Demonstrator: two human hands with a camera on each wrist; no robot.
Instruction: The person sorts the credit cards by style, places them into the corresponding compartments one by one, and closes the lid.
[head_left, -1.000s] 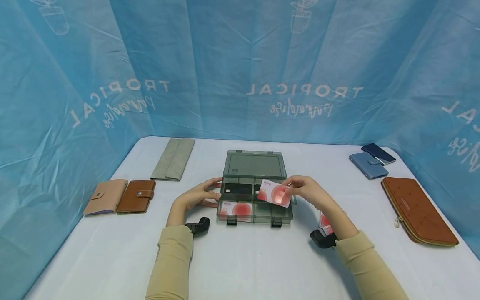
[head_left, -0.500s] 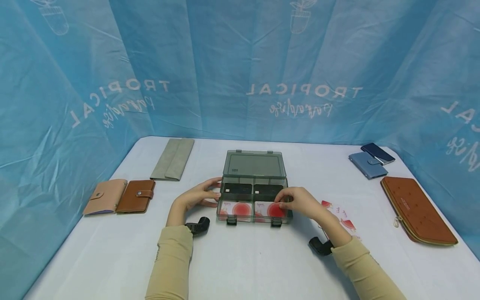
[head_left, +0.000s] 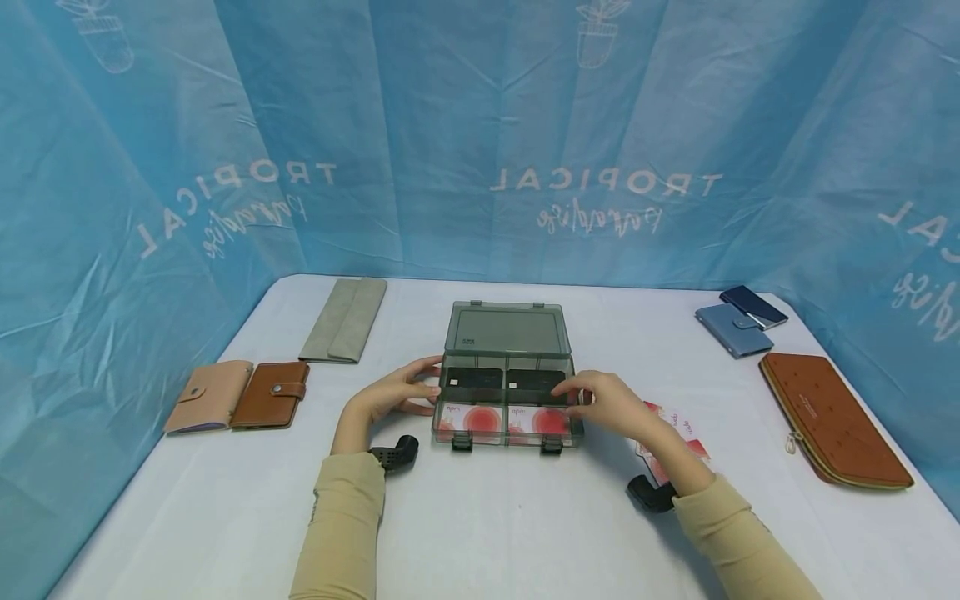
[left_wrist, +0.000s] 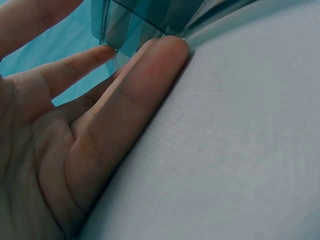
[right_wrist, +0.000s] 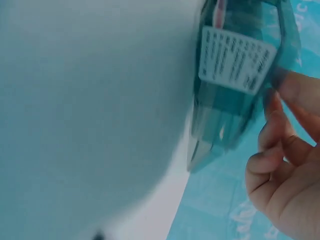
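Note:
A translucent grey-green divided box (head_left: 510,330) lies with its lid folded back in the head view. Two black cards with chips fill its rear compartments, the left black card (head_left: 480,378) and the right black card (head_left: 528,379). In front lie two pink-and-white cards, the left pink card (head_left: 476,418) and the right pink card (head_left: 536,420). My left hand (head_left: 393,390) touches the box's left side with extended fingers. My right hand (head_left: 609,403) is at the right rim, holding nothing, fingers loosely bent. The right wrist view shows a white printed label (right_wrist: 236,60) on the box wall.
More pink cards (head_left: 693,435) lie partly behind my right forearm. A brown zip pouch (head_left: 836,421), a blue wallet (head_left: 731,329) and a navy wallet (head_left: 750,305) sit at right. At left are a grey wallet (head_left: 345,321), a beige wallet (head_left: 213,392) and a brown wallet (head_left: 272,400).
My right hand lowered a pink card into the front right compartment, let it go and drew slightly right to the rim. My left hand stayed at the box's left side.

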